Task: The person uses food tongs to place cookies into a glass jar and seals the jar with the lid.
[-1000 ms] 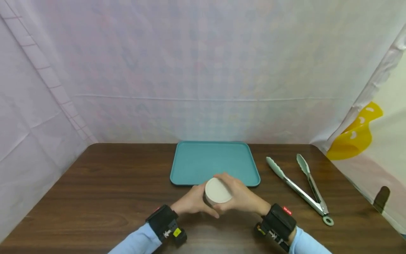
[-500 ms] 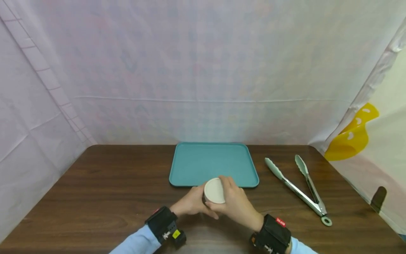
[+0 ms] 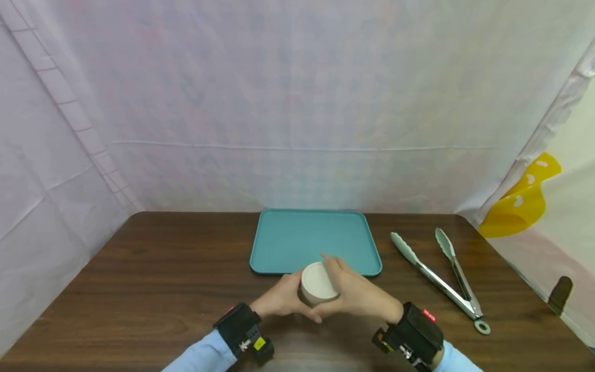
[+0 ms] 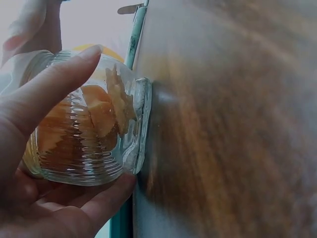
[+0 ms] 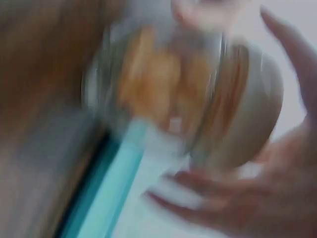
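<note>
A ribbed clear glass jar (image 4: 74, 134) with orange-brown pieces inside stands on the table in front of the tray, its cream lid (image 3: 318, 281) on top. My left hand (image 3: 281, 297) grips the jar's side, thumb across the glass and fingers round the other side in the left wrist view. Around the lid, my right hand (image 3: 358, 294) has its fingers and thumb spread, with gaps between them and the lid in the blurred right wrist view. From the head camera the jar's body is mostly hidden under lid and hands.
Just behind the hands lies a flat teal tray (image 3: 307, 240). Metal tongs (image 3: 439, 283) with pale green tips rest spread apart on the right of the wooden table (image 3: 153, 289). Pale cloth hangs behind, with a yellow shape (image 3: 513, 212) on the right side.
The right hand turned on the lid half a second ago, then swung back to the right with its fingers loosened. The left hand stays on the jar.
</note>
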### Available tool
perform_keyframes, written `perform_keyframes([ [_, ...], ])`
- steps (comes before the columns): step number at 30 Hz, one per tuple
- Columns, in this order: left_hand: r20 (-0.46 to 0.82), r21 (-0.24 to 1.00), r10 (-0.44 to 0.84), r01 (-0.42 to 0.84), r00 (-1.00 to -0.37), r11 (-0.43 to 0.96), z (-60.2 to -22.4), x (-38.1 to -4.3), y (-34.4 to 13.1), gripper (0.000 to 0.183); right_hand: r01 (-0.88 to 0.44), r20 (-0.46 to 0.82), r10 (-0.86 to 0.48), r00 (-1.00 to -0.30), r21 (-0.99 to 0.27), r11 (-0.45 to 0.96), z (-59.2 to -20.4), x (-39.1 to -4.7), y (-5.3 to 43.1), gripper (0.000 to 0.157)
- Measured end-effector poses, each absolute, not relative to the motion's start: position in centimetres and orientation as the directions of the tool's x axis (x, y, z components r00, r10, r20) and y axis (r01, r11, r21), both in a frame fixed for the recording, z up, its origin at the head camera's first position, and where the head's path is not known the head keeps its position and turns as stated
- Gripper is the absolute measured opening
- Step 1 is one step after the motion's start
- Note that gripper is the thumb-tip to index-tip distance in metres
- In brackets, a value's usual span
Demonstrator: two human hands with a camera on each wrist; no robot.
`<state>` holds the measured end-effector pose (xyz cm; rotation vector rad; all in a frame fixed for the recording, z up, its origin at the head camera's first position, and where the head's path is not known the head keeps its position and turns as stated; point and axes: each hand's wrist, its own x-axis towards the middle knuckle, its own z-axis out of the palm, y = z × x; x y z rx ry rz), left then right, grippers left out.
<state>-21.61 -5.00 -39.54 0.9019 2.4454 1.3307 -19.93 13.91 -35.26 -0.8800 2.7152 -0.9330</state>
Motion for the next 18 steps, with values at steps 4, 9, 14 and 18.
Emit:
perform_keyframes([
  [4,0.099,0.816,0.600,0.410,-0.794,0.407,-39.5,-21.6,-5.0,0.093,-0.516,0.032,-0.691,-0.722,-0.690,0.508,-34.7,-21.7,15.0,0.097],
  [9,0.095,0.817,0.602,0.407,-0.793,0.409,-39.5,-21.5,-4.9,0.092,-0.551,0.042,-0.756,-0.653,-0.712,0.436,-35.4,-22.8,15.3,0.086],
  [14,0.110,0.814,0.600,0.418,-0.792,0.403,-39.5,-21.5,-5.0,0.094,-0.562,0.073,-0.723,-0.687,-0.684,0.465,-36.0,-22.7,14.9,0.080],
  [18,0.113,0.820,0.597,0.414,-0.794,0.395,-39.5,-21.5,-5.0,0.095,-0.554,0.112,-0.667,-0.736,-0.667,0.499,-36.4,-22.2,14.5,0.077],
])
